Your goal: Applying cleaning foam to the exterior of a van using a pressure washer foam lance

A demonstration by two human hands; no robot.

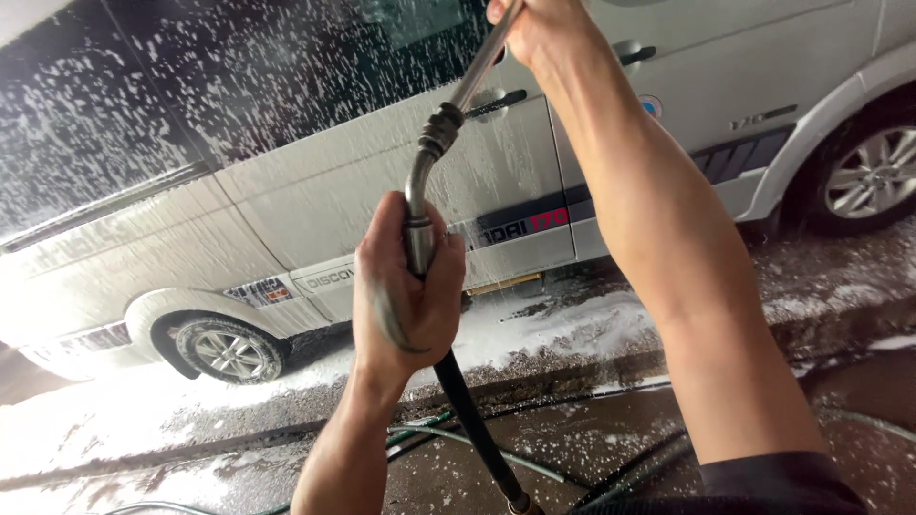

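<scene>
My left hand (405, 291) grips the bent metal handle of a pressure-washer lance (441, 133), low in the middle of the view. Further up the same metal tube, at the top edge, my right hand (534, 33) is closed around it. A black hose (472, 420) runs down from the handle to the ground. The lance points up toward a silver car (315, 191) whose side and dark windows are flecked with white foam.
White foam lies on the wet pavement (572, 329) beside the car. Green and black hoses (534, 463) snake across the brown wet ground. The car's wheels show at the lower left (229, 351) and far right (873, 176).
</scene>
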